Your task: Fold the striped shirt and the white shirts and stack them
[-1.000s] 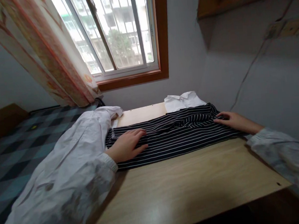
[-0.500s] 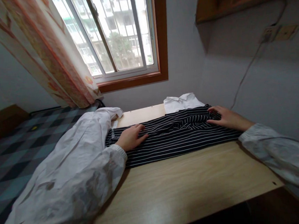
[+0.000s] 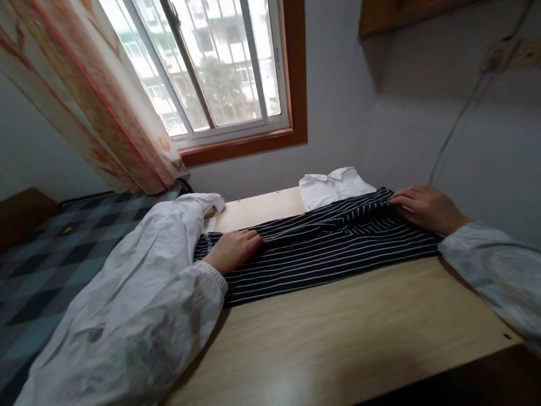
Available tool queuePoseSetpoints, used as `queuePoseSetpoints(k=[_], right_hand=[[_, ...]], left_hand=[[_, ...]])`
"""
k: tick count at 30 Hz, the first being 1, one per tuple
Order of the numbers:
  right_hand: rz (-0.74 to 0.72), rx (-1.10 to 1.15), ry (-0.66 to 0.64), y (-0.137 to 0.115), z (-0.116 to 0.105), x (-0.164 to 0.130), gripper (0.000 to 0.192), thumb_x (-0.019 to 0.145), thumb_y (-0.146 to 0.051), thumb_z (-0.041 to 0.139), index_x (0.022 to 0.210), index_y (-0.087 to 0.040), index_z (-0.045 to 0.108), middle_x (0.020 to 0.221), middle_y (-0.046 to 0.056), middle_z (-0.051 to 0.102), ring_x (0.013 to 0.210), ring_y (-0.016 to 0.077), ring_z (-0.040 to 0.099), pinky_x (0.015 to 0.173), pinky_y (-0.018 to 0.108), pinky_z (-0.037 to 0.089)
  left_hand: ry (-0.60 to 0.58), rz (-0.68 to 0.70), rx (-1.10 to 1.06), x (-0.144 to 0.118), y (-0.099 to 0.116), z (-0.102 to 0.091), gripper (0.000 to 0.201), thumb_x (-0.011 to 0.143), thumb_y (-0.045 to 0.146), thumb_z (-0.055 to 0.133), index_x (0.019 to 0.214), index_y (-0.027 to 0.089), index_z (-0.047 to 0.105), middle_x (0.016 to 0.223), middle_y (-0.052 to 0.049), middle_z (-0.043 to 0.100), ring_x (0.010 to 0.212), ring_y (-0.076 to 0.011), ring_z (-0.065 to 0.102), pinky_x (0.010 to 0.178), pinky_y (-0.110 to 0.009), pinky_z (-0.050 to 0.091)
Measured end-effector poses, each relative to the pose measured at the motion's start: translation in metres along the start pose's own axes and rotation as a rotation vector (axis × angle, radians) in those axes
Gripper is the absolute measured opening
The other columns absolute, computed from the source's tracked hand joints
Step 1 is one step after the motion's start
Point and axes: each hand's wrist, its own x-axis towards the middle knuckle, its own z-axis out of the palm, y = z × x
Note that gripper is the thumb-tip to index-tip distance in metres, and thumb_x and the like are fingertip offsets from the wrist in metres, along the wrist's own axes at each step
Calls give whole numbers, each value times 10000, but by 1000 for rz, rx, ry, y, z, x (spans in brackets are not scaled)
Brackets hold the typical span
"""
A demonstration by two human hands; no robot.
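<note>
We find our left hand [image 3: 233, 250] and right hand [image 3: 426, 208] have moved to the far edge of the striped garment [image 3: 322, 249] lying across the table [image 3: 339, 342], fingers curled, pinching that edge, apparently starting a fold.

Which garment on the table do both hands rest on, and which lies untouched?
Both the left hand and the right hand rest on the black striped garment. The folded white shirt lies beyond it near the wall, untouched.
</note>
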Motion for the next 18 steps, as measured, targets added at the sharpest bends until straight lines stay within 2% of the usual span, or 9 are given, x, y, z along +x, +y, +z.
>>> queuePoseSetpoints(k=[6,9,11,14,18], right_hand=[[-44,77,-115,0,1,-9,211,998,-238,587,1018,-242,796,1034,124,817,1024,332,740,940,469,585],[-47,166,-129,-4,-3,-9,204,1017,-298,591,1009,-243,788,1067,126,815,1036,332,737,956,481,591],[-23,228,-113,-11,-6,-5,222,1041,-365,602,1043,-248,790,1133,126,817,1082,341,736,1000,503,592],[74,331,-67,-25,-4,10,258,1073,-399,575,1113,-267,793,1199,121,815,1167,344,731,1083,523,582],[204,428,-35,-38,21,48,326,1054,-368,579,1294,-261,771,1314,143,794,1263,365,713,1150,576,565]], left_hand=[[44,71,-53,0,6,-2,359,1178,356,522,915,213,721,878,-41,743,776,-187,682,806,-334,520],[10,96,-49,0,10,-11,412,1181,417,504,898,212,720,893,-51,740,813,-202,686,855,-362,530],[13,68,-68,5,15,-18,425,1178,479,495,951,210,734,949,-64,746,874,-225,702,896,-391,541],[79,-14,-143,29,33,-22,392,1180,495,473,1168,210,741,1138,-94,763,1047,-266,725,990,-437,550],[127,-55,-230,85,67,-8,388,1148,506,542,1373,227,692,1374,-129,727,1197,-305,707,1082,-481,551]])
